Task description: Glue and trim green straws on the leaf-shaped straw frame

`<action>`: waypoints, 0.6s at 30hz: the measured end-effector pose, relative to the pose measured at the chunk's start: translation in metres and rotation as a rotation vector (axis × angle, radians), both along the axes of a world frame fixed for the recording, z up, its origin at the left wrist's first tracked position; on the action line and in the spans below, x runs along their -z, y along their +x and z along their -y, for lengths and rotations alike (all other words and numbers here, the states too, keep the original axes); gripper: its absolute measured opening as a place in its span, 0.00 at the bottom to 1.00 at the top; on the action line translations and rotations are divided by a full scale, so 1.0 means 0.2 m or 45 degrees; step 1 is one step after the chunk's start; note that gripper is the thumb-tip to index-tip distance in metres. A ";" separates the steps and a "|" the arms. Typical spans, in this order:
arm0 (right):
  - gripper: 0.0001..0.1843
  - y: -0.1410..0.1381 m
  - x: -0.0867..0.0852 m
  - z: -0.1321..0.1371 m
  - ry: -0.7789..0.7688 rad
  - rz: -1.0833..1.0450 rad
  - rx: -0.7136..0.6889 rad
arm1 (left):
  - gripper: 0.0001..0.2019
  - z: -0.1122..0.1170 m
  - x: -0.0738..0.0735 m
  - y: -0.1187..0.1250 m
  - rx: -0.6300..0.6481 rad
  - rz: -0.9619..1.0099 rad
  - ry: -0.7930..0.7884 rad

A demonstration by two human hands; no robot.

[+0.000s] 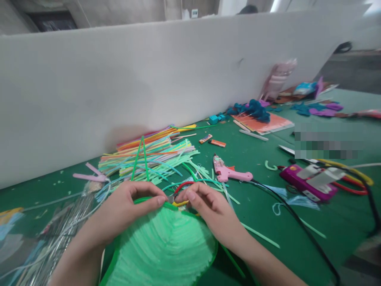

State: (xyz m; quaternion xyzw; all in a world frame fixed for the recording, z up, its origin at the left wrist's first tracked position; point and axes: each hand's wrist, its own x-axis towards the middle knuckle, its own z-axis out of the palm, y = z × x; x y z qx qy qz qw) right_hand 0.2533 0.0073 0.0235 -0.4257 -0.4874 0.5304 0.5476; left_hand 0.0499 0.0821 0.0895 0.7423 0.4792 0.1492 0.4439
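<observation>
A green, fuzzy, leaf-shaped panel [168,242] between the wrists is pinched by the left hand [135,203]; the right hand [212,206] is curled, its hold unclear.

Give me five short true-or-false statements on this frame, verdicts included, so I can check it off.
1. The left hand pinches the edge of the green leaf-shaped piece. True.
2. The right hand holds the pink glue gun. False: the glue gun lies on the tabletop, out of that hand.
3. A pile of multicoloured strips lies beyond the hands. True.
4. The purple box lies to the left of both hands. False: it lies to their right.
5. The tabletop is bright orange. False: it is green.
</observation>
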 end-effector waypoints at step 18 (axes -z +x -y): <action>0.21 -0.05 -0.01 -0.01 -0.377 -0.165 -0.125 | 0.13 0.00 0.02 0.01 0.035 -0.011 -0.142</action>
